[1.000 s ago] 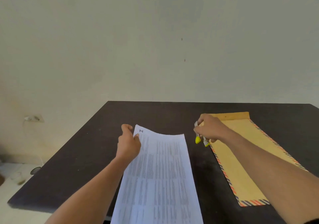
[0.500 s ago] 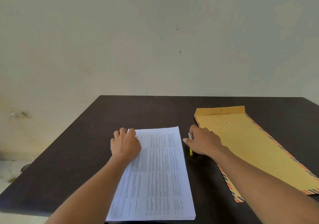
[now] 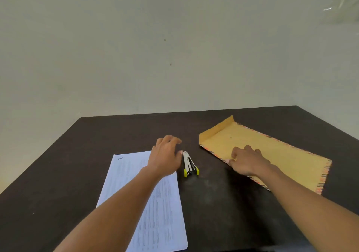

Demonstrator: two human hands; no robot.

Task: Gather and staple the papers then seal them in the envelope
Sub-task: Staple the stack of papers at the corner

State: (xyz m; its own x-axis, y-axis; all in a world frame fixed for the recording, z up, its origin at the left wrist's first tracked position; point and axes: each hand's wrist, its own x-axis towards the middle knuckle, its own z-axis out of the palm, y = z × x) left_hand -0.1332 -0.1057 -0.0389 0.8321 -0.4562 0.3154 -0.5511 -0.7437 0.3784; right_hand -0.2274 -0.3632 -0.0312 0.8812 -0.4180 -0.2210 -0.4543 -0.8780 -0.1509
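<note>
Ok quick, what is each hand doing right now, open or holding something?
Left hand: open, holding nothing, beside the stapler.
Right hand: fingers curled on the envelope edge; grip cannot be told.

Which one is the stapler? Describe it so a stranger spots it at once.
On the dark table, look between the printed papers and the tan envelope. The stapler lies there, right beside the left hand. It alone is small and silvery, with lime-yellow tips at its near end.
</note>
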